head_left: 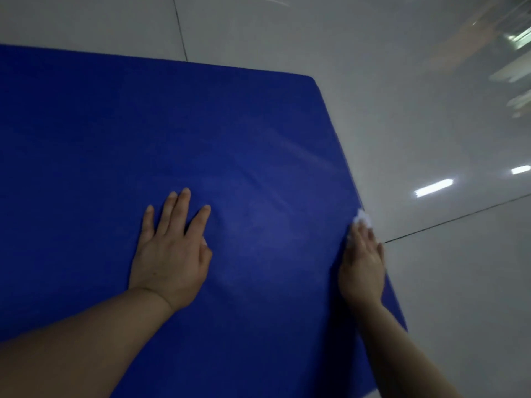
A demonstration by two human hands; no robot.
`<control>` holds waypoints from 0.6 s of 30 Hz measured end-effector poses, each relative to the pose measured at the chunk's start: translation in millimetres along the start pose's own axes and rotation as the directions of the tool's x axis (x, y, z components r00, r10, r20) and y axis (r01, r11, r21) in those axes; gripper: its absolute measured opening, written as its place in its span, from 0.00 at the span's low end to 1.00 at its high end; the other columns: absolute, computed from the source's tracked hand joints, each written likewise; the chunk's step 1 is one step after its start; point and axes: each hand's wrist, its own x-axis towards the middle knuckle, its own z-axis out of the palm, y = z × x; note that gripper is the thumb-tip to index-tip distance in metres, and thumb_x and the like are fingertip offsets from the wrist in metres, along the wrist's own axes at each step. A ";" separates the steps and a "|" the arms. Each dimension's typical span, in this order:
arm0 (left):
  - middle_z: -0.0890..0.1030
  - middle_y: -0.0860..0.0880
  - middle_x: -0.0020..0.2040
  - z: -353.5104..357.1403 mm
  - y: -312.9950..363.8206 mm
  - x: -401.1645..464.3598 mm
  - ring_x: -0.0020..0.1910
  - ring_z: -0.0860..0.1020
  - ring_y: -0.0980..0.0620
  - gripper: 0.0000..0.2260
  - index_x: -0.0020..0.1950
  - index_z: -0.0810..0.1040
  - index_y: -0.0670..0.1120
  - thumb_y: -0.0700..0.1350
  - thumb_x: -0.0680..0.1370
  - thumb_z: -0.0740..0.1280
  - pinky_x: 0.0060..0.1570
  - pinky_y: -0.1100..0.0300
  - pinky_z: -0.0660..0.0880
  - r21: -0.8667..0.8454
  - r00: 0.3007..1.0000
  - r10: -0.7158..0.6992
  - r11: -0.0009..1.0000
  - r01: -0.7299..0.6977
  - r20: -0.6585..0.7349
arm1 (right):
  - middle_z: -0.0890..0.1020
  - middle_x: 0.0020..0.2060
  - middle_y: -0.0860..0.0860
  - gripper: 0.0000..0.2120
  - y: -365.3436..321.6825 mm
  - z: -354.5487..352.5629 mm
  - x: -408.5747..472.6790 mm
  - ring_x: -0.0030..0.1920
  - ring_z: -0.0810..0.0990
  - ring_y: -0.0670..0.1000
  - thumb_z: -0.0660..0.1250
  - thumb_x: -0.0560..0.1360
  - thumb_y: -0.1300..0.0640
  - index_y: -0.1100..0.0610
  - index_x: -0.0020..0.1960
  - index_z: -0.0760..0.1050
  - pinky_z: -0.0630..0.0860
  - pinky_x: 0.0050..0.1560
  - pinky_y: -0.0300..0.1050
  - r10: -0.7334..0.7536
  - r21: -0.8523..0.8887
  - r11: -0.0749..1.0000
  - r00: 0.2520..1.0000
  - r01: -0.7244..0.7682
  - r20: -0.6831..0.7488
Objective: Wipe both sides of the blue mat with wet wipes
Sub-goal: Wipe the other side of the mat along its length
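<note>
Both hands on blue mat

Bare forearms, no sleeves, unadorned fingers

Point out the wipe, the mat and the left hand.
wipe (363, 218), head view, white wad beyond the fingertips
mat (172, 124), head view, bare top face
left hand (172, 251), head view, back of hand

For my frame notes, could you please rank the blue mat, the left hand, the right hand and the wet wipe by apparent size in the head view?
1. blue mat
2. left hand
3. right hand, seen partly edge-on, so this rank is unsure
4. wet wipe, mostly hidden under the right hand
</note>
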 end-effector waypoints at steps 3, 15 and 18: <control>0.62 0.38 0.75 -1.3 0.3 -0.1 0.74 0.59 0.41 0.24 0.71 0.69 0.42 0.49 0.78 0.51 0.72 0.43 0.48 -0.011 1.000 0.008 1.000 -0.009 -0.011 | 0.56 0.76 0.50 0.25 -47.0 15.8 -44.2 0.76 0.52 0.51 0.48 0.80 0.58 0.54 0.77 0.54 0.48 0.75 0.49 -0.485 0.069 0.874 0.867 0.481 0.114; 0.60 0.39 0.76 -1.7 0.1 0.2 0.76 0.56 0.42 0.22 0.73 0.68 0.44 0.47 0.80 0.54 0.73 0.44 0.47 -0.035 1.000 -0.003 0.999 0.004 0.004 | 0.52 0.77 0.47 0.28 -46.6 4.0 -87.3 0.77 0.47 0.48 0.46 0.77 0.56 0.51 0.77 0.50 0.47 0.76 0.51 -0.457 0.109 0.889 0.868 0.444 0.193; 0.58 0.40 0.77 -3.3 0.2 1.1 0.77 0.55 0.43 0.23 0.74 0.66 0.44 0.47 0.80 0.55 0.74 0.42 0.48 -0.055 1.000 -0.011 0.998 0.011 -0.001 | 0.55 0.77 0.46 0.28 -48.8 3.7 -100.9 0.76 0.51 0.47 0.51 0.77 0.56 0.51 0.77 0.53 0.50 0.74 0.50 -0.632 0.138 0.775 0.749 0.617 0.200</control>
